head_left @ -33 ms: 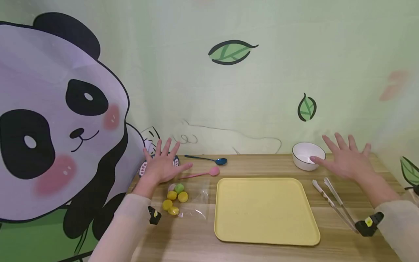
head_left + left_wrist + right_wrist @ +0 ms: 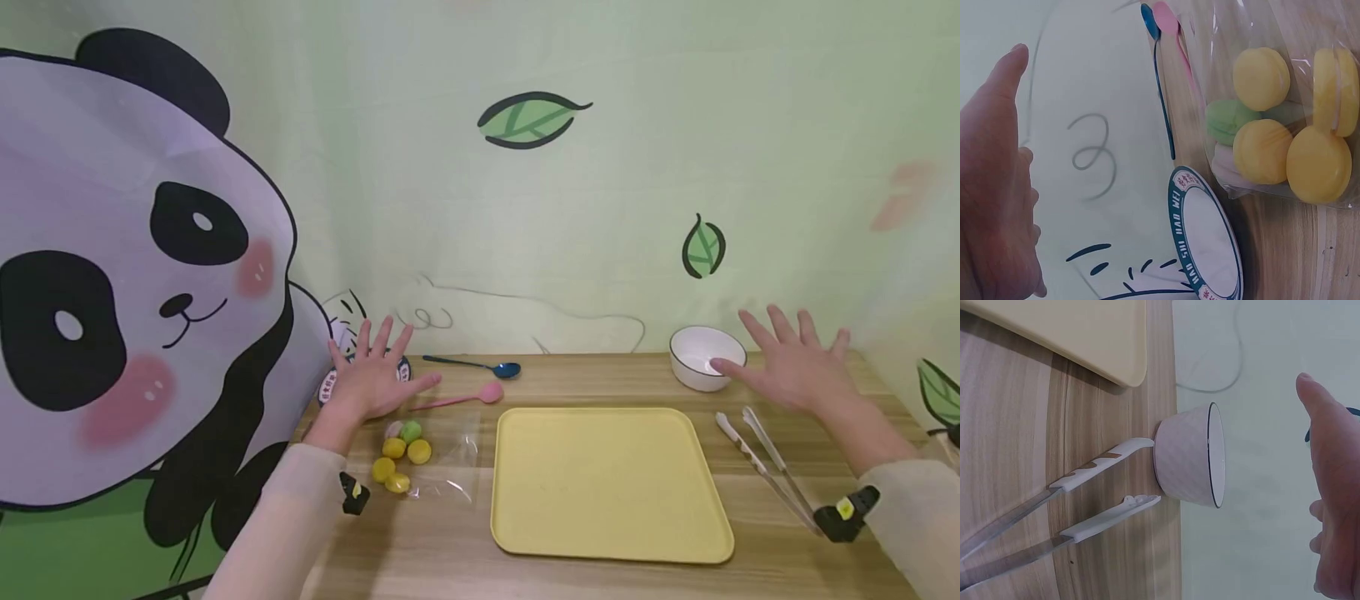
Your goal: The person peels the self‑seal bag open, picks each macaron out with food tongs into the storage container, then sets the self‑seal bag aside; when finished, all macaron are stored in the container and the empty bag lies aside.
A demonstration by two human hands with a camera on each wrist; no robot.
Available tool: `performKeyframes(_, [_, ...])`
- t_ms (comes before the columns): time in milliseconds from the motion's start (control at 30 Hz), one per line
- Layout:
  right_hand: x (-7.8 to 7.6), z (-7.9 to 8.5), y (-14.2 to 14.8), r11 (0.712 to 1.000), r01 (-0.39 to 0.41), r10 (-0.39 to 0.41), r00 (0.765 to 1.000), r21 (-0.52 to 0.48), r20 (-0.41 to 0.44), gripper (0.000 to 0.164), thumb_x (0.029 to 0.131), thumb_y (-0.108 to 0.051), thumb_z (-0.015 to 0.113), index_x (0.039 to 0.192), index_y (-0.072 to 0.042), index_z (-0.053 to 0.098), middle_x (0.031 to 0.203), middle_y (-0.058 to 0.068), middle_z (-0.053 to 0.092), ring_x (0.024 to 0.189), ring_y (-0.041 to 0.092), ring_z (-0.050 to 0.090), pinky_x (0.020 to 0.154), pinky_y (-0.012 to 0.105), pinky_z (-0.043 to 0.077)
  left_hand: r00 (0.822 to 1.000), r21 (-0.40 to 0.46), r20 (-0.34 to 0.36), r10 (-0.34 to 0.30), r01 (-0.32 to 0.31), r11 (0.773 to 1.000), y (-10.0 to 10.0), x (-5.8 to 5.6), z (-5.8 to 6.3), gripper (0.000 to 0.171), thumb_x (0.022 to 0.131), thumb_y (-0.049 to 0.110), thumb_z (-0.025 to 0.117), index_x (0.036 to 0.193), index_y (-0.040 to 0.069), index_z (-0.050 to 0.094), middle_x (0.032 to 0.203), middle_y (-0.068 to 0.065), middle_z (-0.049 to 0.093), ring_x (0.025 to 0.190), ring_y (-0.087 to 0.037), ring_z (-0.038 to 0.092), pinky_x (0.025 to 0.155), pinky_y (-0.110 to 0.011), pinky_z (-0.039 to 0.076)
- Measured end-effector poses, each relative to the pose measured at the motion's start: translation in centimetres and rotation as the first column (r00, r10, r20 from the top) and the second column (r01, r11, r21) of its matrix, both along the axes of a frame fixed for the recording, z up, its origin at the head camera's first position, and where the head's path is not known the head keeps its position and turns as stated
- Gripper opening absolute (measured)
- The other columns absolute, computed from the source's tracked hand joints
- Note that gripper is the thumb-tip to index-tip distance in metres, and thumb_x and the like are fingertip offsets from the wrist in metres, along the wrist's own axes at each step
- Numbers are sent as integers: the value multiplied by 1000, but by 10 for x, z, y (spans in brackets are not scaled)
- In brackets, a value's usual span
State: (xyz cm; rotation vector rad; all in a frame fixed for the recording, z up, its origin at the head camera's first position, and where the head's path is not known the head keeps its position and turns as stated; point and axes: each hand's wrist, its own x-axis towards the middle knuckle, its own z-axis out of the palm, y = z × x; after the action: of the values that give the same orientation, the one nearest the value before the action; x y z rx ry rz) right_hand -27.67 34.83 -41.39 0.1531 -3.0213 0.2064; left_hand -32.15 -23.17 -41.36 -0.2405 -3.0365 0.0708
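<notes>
My left hand point(image 2: 371, 383) hovers with its fingers spread, holding nothing. In the head view it partly hides a round plate point(image 2: 1179, 219) with a dark lettered rim. Nearer me lies a clear plastic bag point(image 2: 453, 467) with several yellow, green and pale pink macarons point(image 2: 419, 451) in it. On the other side my right hand point(image 2: 798, 371) is also spread and holds nothing; its thumb overlaps the white bowl point(image 2: 692, 380) in the head view. The right wrist view shows this hand apart from the bowl. Tongs point(image 2: 1104, 464) with white ends lie just in front of the bowl.
A yellow tray point(image 2: 611, 483) lies flat at the middle of the wooden table point(image 2: 427, 558). Behind its left corner are a pink spoon point(image 2: 491, 392) and a dark blue spoon point(image 2: 506, 370). A wall cloth point(image 2: 375, 167) with a panda and leaves hangs along the table's back edge.
</notes>
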Motion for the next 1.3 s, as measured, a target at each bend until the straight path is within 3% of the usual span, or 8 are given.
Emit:
performKeyframes(333, [-3,-3,-2,1000,-8,8,1000,-10,17,96,84,-77,36,154,-20,2,154,28,0,132,60,-6,86,78,-19,1000,-6,26,1,-1,1000,-2,-1,-3,103,70,93,18,152,34,0,158,-3,-11,140,-35,-18,88,-71,-26])
performKeyframes(533, [-2,-1,-6,1000,-17,17,1000,-23,22,96,85,-77,36,154,-18,3,153,29,1,133,59,-1,90,79,-13,1000,30,18,-8,7,1000,-6,4,-1,98,75,89,24,153,32,6,159,-5,-8,142,-37,-12,94,-74,-18])
performKeyframes(633, [-2,-1,-8,999,-30,30,999,-35,11,96,86,-75,37,153,-15,5,152,31,4,133,58,3,93,79,-6,1000,70,13,-10,9,998,-10,8,0,97,76,87,25,153,30,11,159,-7,-4,142,-39,-5,98,-75,-10])
performKeyframes(800, [-2,0,-19,991,-73,67,996,-110,-54,91,88,-67,44,152,-8,15,148,32,20,129,56,20,97,74,17,1000,185,31,-2,-4,983,-17,17,0,90,82,80,33,153,27,17,159,-10,1,142,-42,5,102,-73,3])
performKeyframes(967, [-4,-4,-51,945,-152,126,987,-291,-104,77,91,-54,54,146,-4,31,139,29,38,122,48,38,94,65,33,999,260,44,-5,-6,966,-28,33,-8,88,84,76,37,152,22,22,157,-16,9,136,-47,21,101,-70,22])
performKeyframes(1100, [-9,-15,-86,889,-198,174,980,-414,-94,69,93,-48,55,144,-7,35,128,22,50,93,33,57,74,48,48,996,317,91,-10,-19,948,-30,47,-22,90,83,77,39,152,21,23,154,-19,15,132,-48,29,97,-68,32])
performKeyframes(1200, [-15,-27,-117,841,-216,219,974,-496,-52,66,93,-49,54,144,-10,36,123,18,54,71,22,57,60,37,48,991,351,131,-2,-45,935,-30,58,-35,87,85,72,45,151,20,24,149,-24,23,129,-48,35,96,-66,35])
performKeyframes(1300, [-18,-41,-151,801,-220,259,966,-557,-9,63,93,-51,54,142,-14,39,121,14,57,63,18,56,53,33,47,987,367,161,18,-77,927,-30,67,-48,83,87,66,50,150,19,27,144,-26,29,125,-47,39,95,-64,36])
